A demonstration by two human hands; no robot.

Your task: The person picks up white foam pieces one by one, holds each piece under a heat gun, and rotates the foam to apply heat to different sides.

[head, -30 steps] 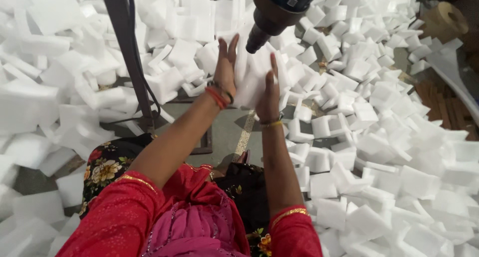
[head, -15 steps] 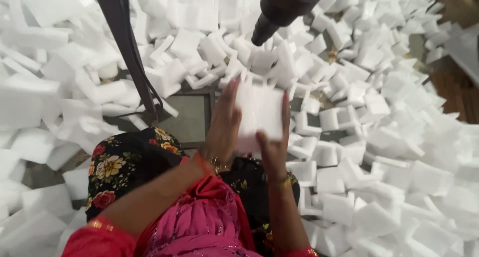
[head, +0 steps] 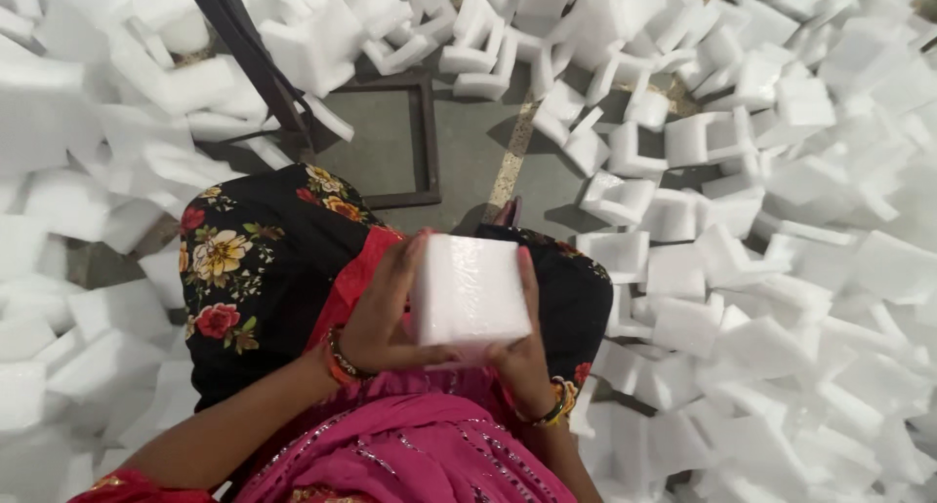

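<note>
My left hand [head: 386, 313] is wrapped around the left edge of a white foam block [head: 469, 295], thumb curled under its lower side, fingers pressed flat along the edge. My right hand [head: 524, 352] grips the opposite edge, fingers running up the right side of the block and the palm beneath its lower corner. Both hands are closed on it, and the block sits between them, broad face up, held just above my lap.

Under the block lies my black flowered cloth [head: 259, 259], spread over my knees to the left of the block and showing again to its right. Nearer my body than the block is my pink garment [head: 420, 454]. Bangles [head: 339, 359] ring my left wrist, just below and left of the block.

Beyond the block, bare grey floor [head: 468, 152] shows, with a dark metal frame [head: 426, 142] on it. Loose white foam pieces [head: 742, 220] are heaped right of the block, beyond it and far to its left.
</note>
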